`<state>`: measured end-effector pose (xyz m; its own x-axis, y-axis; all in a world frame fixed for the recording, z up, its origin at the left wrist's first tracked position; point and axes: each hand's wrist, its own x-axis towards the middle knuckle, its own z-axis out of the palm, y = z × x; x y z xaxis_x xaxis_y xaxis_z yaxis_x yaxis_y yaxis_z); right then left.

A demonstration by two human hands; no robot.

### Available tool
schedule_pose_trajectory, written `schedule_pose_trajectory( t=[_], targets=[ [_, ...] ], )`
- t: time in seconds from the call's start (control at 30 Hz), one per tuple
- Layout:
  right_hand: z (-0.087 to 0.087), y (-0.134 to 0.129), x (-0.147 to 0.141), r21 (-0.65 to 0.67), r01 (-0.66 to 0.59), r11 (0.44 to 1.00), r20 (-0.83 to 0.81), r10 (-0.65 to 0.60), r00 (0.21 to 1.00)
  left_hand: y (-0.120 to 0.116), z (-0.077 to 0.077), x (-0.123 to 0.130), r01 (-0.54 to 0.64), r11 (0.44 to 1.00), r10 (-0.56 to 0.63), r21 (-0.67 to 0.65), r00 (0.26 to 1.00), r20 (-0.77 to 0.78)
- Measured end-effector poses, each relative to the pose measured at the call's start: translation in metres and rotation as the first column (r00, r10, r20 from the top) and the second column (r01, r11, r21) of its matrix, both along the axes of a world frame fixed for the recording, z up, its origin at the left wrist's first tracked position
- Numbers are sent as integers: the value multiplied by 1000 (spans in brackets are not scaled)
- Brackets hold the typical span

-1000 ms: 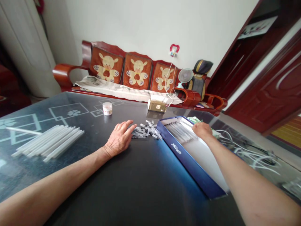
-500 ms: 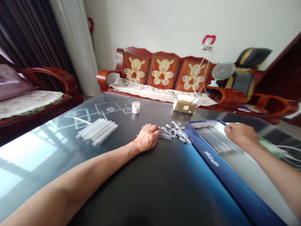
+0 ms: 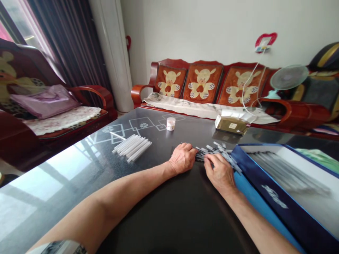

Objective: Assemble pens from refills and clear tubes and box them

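On the dark table, my left hand [image 3: 183, 157] rests with its fingers curled at the left edge of a loose pile of small grey and black pen parts [image 3: 221, 150]. What those fingers hold is hidden. Close on its right, my right hand [image 3: 220, 171] has thumb and fingertips pinched together at the near edge of the pile; anything between them is too small to name. To the left lies a bundle of white tubes [image 3: 132, 146]. An open blue box [image 3: 265, 190] at the right holds a row of clear grey tubes [image 3: 288, 171].
A small white cup [image 3: 171, 124] and a gold tissue box [image 3: 231, 124] stand toward the table's far side. Green-and-white material [image 3: 319, 157] lies beyond the blue box. Past the table are a wooden sofa [image 3: 202, 84] and a fan [image 3: 289, 77].
My right hand has moved left from above the blue box to the pile of pen parts. My left hand remains beside the pile. The whole view has turned somewhat to the left.
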<state>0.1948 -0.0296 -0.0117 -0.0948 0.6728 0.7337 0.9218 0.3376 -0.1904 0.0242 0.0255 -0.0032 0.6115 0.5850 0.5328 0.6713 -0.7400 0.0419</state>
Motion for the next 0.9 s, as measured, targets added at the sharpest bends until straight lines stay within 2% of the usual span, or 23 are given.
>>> schedule_pose_trajectory(
  t=[0.17,0.27,0.33,0.37,0.47,0.57,0.73,0.9],
  targets=[
    [-3,3,3,-5,32,999,42,-31,999,1,4,-3,-61,997,60,-52,998,-21],
    [-3,5,3,1,26,1000,42,-26,999,6,19,-10,-192,977,185,-95,979,-84],
    [-4,6,3,4,24,1000,35,-24,999,14,34,-18,-338,930,305,-145,929,-210],
    [-4,6,2,2,24,1000,33,-24,999,19,42,-24,-429,884,357,-187,876,-323],
    [-5,6,2,-6,28,1000,31,-28,999,30,65,-50,-535,818,407,-209,797,-446],
    [-4,6,1,-16,29,999,34,-28,999,31,79,-85,-626,761,477,-171,718,-507],
    [-4,5,0,-24,42,999,36,-41,999,15,77,-134,-721,681,548,-129,619,-563],
    [-4,5,-1,-36,41,999,42,-39,998,4,66,-142,-728,672,536,-138,606,-587]
  ],
)
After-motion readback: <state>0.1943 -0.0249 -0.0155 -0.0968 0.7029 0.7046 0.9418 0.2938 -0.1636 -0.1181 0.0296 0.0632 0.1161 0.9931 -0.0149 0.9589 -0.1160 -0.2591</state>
